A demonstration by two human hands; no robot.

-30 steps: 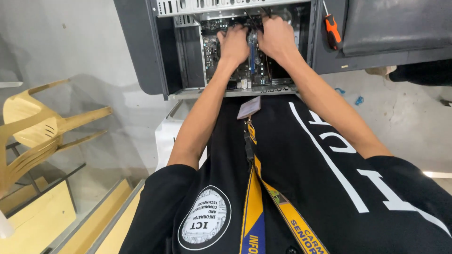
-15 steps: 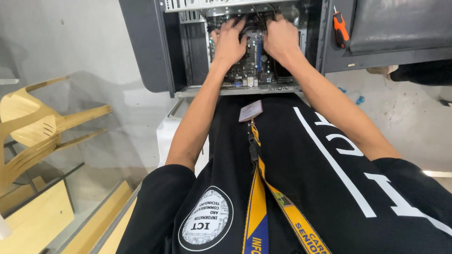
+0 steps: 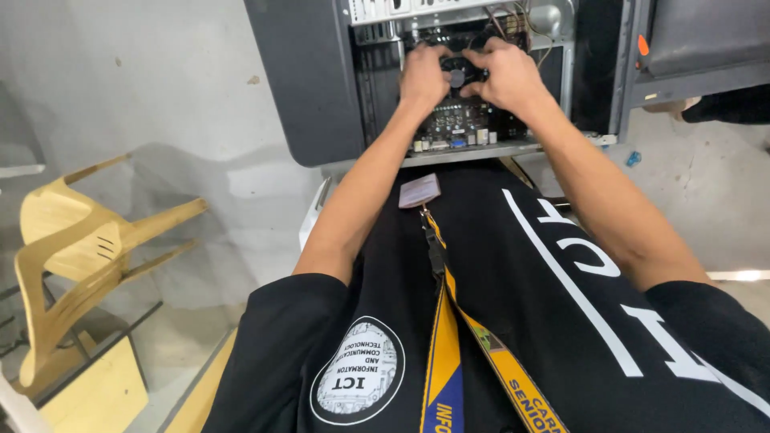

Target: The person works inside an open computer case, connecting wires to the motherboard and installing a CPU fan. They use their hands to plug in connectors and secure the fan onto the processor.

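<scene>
Reaching into the open computer case (image 3: pixel 321 88), we have both hands on the small black cooler fan (image 3: pixel 459 76) that sits over the motherboard (image 3: pixel 461 124). Our left hand (image 3: pixel 425 74) presses on the fan's left side with fingers curled over it, and our right hand (image 3: pixel 505 76) covers its right side the same way; both look closed around the fan's edges, though our own knuckles hide the fingertips, so we cannot tell how firmly it is gripped.

Compared with a second ago, the case sits larger and more central in view, and our hands have drawn closer together over the fan, where earlier they were spread a little wider on the board. We judge that the work has settled on this one part.

Much is hidden: the fan's mount and any clips lie under our palms, and the wiring above the fan is a dark tangle. An orange-handled tool (image 3: pixel 643 44) right of the case is cut down to a sliver. Below the case hang a lanyard (image 3: pixel 449 321) and badge (image 3: pixel 419 191), and a yellow chair (image 3: pixel 80 240) lies tipped well left of it.
</scene>
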